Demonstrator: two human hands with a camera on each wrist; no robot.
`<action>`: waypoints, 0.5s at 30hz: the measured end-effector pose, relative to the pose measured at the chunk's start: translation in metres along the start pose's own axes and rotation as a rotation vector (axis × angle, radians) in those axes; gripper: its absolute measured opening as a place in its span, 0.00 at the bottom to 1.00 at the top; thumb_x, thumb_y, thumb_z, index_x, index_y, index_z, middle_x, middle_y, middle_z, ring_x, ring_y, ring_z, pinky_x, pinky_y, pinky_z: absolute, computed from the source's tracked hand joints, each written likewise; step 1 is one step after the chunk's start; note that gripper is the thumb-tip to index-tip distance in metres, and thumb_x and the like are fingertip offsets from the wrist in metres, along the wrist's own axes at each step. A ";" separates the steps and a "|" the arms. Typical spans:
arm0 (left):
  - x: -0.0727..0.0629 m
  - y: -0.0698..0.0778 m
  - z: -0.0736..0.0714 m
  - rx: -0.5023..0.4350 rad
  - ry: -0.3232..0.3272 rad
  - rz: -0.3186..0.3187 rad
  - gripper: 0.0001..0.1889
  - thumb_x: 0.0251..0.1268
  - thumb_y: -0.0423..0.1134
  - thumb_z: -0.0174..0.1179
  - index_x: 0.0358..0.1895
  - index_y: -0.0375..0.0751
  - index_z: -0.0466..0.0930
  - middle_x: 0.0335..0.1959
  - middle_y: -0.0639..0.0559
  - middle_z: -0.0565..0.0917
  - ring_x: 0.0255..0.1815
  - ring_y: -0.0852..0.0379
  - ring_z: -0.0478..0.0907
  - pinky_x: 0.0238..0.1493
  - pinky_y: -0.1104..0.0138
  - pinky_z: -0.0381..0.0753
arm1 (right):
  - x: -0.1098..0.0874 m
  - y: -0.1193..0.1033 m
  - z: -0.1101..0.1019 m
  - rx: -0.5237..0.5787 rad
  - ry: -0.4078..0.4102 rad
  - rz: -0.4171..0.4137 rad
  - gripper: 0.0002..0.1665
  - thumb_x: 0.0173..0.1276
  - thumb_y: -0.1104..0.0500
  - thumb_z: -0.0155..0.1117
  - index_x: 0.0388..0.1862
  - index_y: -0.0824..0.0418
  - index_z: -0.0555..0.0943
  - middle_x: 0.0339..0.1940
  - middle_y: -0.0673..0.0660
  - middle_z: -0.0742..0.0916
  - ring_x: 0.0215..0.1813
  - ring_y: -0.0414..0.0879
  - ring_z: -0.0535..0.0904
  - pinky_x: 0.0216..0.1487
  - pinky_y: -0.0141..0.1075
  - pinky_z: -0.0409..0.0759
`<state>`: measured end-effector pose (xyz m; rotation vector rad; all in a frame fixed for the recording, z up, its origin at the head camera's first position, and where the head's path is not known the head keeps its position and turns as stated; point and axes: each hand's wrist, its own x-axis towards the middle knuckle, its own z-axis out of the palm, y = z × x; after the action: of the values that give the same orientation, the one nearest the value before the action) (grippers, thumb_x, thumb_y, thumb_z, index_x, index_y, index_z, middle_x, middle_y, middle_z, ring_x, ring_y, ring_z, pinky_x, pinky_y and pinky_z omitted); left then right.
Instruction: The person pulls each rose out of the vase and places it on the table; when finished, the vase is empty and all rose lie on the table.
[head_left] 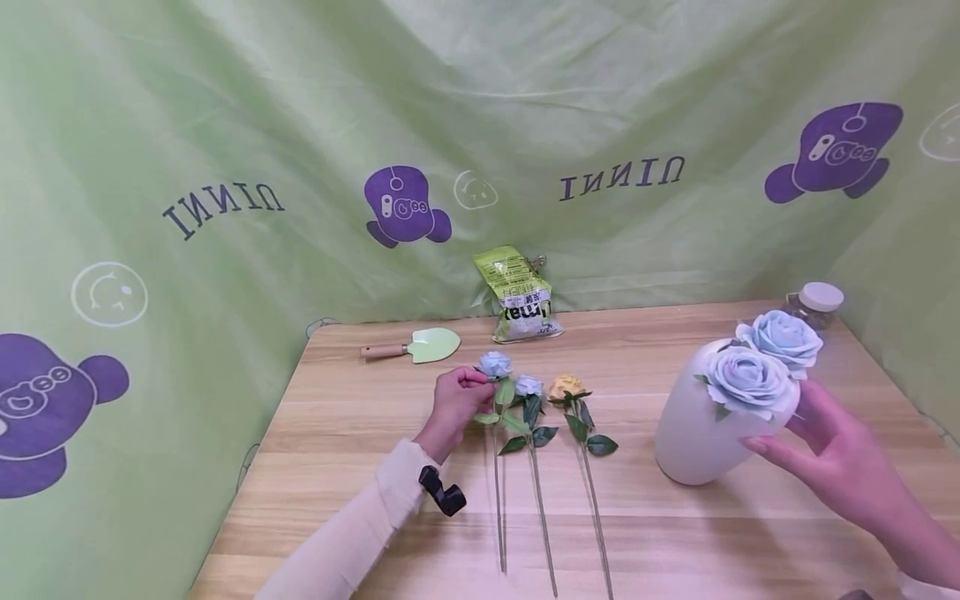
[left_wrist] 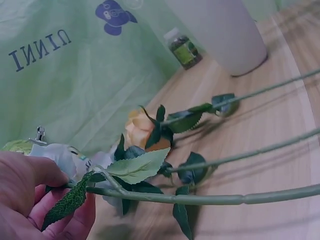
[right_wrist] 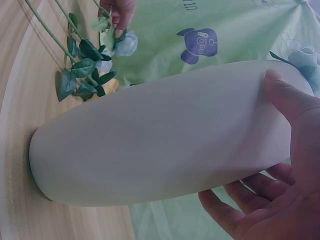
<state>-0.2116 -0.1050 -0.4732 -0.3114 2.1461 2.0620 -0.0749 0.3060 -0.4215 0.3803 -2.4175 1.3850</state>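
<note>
Right hand [head_left: 847, 458]: fingers curled round upper part of white vase [head_left: 690, 433], base on bench [head_left: 337, 425], two blue roses [head_left: 750, 381] at its mouth. Left hand [head_left: 455, 408]: fingers pinching light-blue rose [head_left: 495, 364] just under bloom. Between that hand and vase: pale-blue rose [head_left: 528, 386], orange rose [head_left: 566, 386], side by side. Farther back: trowel [head_left: 435, 345], green bag [head_left: 521, 296], white-lidded jar [head_left: 813, 307].

White vase [head_left: 686, 433], pale blue roses [head_left: 748, 379], yellow-orange rose [head_left: 566, 387], green curtain [head_left: 315, 100] with purple print, light wood-grain table [head_left: 352, 425]
</note>
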 end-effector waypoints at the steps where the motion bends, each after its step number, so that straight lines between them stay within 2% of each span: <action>1: 0.000 -0.001 -0.001 0.007 0.004 0.004 0.09 0.56 0.24 0.69 0.39 0.31 0.80 0.24 0.53 0.82 0.21 0.60 0.81 0.26 0.66 0.89 | 0.000 0.000 0.000 0.000 0.000 -0.001 0.51 0.51 0.82 0.70 0.75 0.63 0.65 0.67 0.34 0.75 0.64 0.18 0.71 0.57 0.08 0.70; 9: -0.004 -0.003 -0.012 0.017 0.017 0.007 0.08 0.57 0.24 0.68 0.38 0.32 0.80 0.25 0.53 0.82 0.22 0.60 0.81 0.24 0.68 0.88 | 0.001 -0.001 0.001 0.006 0.016 -0.002 0.51 0.49 0.82 0.71 0.74 0.64 0.66 0.66 0.34 0.76 0.63 0.18 0.72 0.57 0.08 0.70; 15: -0.007 -0.007 -0.010 0.063 -0.011 0.016 0.07 0.56 0.22 0.67 0.37 0.31 0.80 0.24 0.52 0.82 0.19 0.60 0.81 0.25 0.65 0.89 | 0.000 -0.001 0.001 0.006 0.016 -0.003 0.51 0.49 0.82 0.71 0.74 0.64 0.66 0.66 0.35 0.76 0.64 0.19 0.72 0.58 0.08 0.70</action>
<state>-0.2025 -0.1146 -0.4779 -0.2751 2.2089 1.9941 -0.0752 0.3046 -0.4212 0.3731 -2.3998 1.3893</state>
